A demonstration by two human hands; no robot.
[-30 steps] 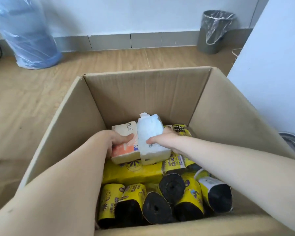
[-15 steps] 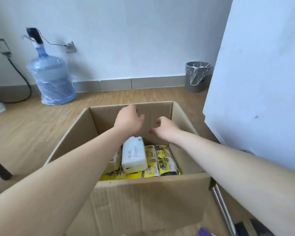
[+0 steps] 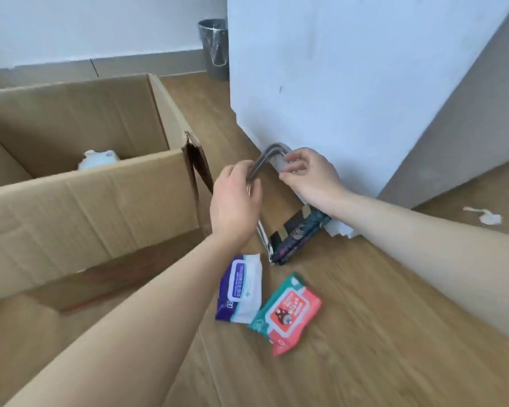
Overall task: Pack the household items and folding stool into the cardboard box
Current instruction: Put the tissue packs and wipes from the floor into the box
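The folded stool (image 3: 294, 233) leans against a white wall to the right of the cardboard box (image 3: 100, 201); it has a metal tube frame and a dark patterned seat. My left hand (image 3: 235, 204) is closed around the left tube of the frame. My right hand (image 3: 309, 174) pinches the top bend of the frame on its right side. Two wet-wipe packs lie on the floor in front of the stool: a purple and white pack (image 3: 241, 289) and a red and teal pack (image 3: 288, 312). Inside the box only a white tissue pack (image 3: 99, 160) shows.
The white wall block (image 3: 335, 69) stands right behind the stool. A grey waste bin (image 3: 215, 48) with a plastic liner sits at the back. A crumpled white scrap (image 3: 485, 215) lies on the wooden floor at the right.
My view has swung right, away from the box. Both hands have left the box and taken hold of the stool's metal frame by the wall.
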